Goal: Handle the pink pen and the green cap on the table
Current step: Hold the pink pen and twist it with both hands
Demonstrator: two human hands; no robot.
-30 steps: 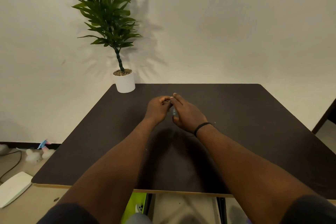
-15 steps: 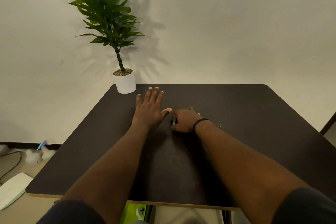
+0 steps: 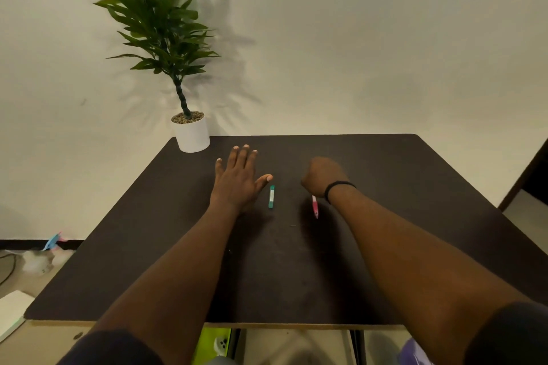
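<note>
The green cap [image 3: 271,196] lies alone on the dark table [image 3: 415,187], just right of my left thumb. My left hand [image 3: 238,176] rests flat on the table, palm down, fingers spread, holding nothing. My right hand [image 3: 323,175] is curled into a fist further right and grips the pink pen [image 3: 315,206], whose lower end sticks out toward me below the wrist. A black band circles my right wrist. Cap and pen are apart, about a hand's width between them.
A potted plant in a white pot [image 3: 192,135] stands at the table's far left corner. The wall runs right behind the table. On the floor at left lie a white board [image 3: 10,312] and small items.
My hands have separated. The right hand moved right with the pink pen, leaving the green cap uncovered on the table. My left hand stays flat.
</note>
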